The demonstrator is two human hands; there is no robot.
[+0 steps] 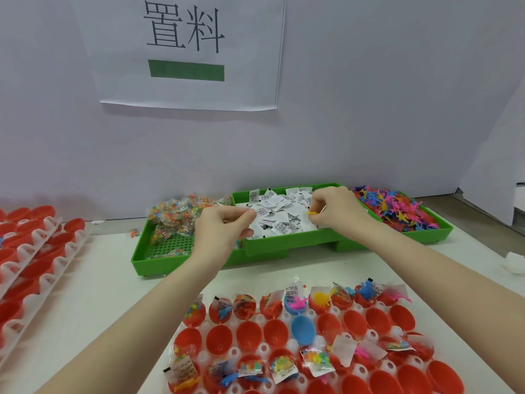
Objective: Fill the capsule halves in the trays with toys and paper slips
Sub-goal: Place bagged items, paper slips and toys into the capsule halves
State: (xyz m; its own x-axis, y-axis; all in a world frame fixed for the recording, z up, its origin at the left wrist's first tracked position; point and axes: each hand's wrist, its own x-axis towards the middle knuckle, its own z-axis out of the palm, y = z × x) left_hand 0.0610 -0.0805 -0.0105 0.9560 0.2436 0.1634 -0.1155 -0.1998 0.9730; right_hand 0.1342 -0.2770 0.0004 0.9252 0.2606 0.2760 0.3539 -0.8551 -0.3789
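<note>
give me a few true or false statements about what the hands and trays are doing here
1. The right hand pinches a yellow toy. True.
2. Both hands are down at the capsule tray. False: the left hand and the right hand are up at the green tray of paper slips.
3. Every capsule half in the near tray is red. False: a blue capsule half sits among the red ones.
4. The small plastic toys fill the green tray on the right. True.
5. The whole second row of capsule halves is filled. False: those halves look empty.
</note>
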